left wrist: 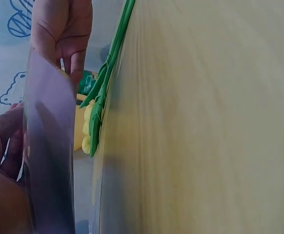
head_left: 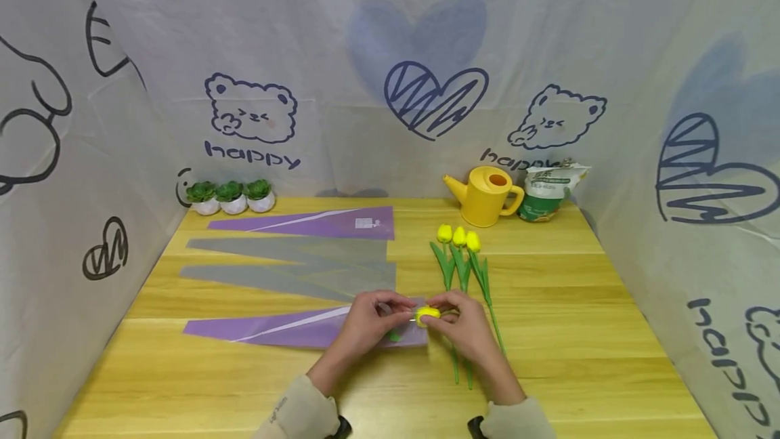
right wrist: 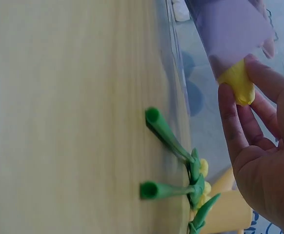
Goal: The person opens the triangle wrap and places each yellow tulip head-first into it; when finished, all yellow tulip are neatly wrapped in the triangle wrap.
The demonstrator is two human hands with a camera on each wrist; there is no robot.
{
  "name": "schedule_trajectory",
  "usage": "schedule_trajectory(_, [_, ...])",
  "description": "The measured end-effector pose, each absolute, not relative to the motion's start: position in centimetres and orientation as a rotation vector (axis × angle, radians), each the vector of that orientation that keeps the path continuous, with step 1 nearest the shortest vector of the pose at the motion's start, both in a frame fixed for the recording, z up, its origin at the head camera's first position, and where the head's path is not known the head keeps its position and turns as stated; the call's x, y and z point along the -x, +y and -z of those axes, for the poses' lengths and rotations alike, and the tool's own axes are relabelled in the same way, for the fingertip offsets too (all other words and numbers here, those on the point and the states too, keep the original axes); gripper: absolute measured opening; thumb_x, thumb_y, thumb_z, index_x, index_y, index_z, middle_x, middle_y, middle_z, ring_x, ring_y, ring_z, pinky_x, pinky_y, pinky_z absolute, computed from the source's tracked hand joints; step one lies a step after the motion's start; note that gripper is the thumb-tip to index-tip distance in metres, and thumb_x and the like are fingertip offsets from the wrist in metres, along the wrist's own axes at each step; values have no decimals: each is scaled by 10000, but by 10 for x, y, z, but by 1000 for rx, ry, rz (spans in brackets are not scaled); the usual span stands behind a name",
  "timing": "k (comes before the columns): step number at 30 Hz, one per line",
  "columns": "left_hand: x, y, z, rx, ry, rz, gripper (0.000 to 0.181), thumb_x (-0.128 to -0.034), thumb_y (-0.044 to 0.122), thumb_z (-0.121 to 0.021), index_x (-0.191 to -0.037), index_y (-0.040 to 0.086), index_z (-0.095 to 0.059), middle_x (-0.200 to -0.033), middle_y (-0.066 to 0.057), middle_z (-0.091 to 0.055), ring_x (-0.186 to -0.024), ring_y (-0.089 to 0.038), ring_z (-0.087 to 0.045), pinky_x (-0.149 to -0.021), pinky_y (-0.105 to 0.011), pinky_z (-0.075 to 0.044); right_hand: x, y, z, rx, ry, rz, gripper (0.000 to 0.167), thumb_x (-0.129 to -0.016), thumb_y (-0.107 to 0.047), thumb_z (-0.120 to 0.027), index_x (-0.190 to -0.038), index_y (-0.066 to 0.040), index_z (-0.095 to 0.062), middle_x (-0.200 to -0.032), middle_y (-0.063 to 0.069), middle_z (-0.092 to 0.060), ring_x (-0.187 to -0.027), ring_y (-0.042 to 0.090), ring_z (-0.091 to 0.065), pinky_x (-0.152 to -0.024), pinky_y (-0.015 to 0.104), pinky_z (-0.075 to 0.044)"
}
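Between my hands is a yellow tulip (head_left: 428, 317) whose bloom shows at the mouth of a purple-and-clear flower sleeve (head_left: 292, 328). My right hand (head_left: 466, 330) pinches the bloom between thumb and fingers; in the right wrist view the tulip bloom (right wrist: 240, 85) pokes out of the sleeve's end. With thumb and fingers my left hand (head_left: 373, 324) holds the sleeve near that mouth. A bit of green shows through the film below the left fingers. The stem is mostly hidden in the sleeve. In the left wrist view the purple sleeve (left wrist: 49, 131) stands raised off the table.
Three yellow tulips (head_left: 460, 237) lie with stems toward me, partly under my right hand. Two grey sleeves (head_left: 286, 280) and another purple sleeve (head_left: 317, 222) lie left. Behind stand potted succulents (head_left: 231, 196), a yellow watering can (head_left: 487, 196) and a green-white bag (head_left: 545, 195).
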State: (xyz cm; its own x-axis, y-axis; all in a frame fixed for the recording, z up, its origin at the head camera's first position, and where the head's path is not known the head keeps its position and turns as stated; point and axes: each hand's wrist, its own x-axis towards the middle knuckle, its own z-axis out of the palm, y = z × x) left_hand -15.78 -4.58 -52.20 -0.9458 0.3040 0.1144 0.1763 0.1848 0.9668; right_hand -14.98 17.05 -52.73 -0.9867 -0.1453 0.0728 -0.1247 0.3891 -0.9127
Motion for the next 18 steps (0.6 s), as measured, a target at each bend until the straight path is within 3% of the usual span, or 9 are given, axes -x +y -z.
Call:
schedule_trajectory(9, [159,-46,524,-495,2393,-1841,123,-882,136,-829,-1005,143,-827,-924,-49,-778,-788,-87,-647,-640,-194,-480,150,167,531,260,2602,1676,288,-827,-117,-877,-1087,-66,-765,-1056,76,-692,-957,185,-676,-804,231,-600])
schedule_trajectory(12, [156,-50,524,-527,2508,-1760,167,-857,170,-860,-1020,188,-827,-941,16,-778,-828,-104,-650,-670,-213,-476,150,167,531,244,2610,1685,250,-825,-114,-877,-1052,-85,-775,-1050,58,-697,-961,177,-669,-802,229,-597])
schedule_trajectory(18, [155,-80,522,-622,2758,-1495,317,-811,236,-902,-1112,229,-806,-1100,91,-768,-1022,-166,-667,-864,-341,-536,149,170,529,239,2595,1721,231,-834,-136,-873,-1046,-104,-785,-1063,57,-694,-972,171,-660,-822,209,-586])
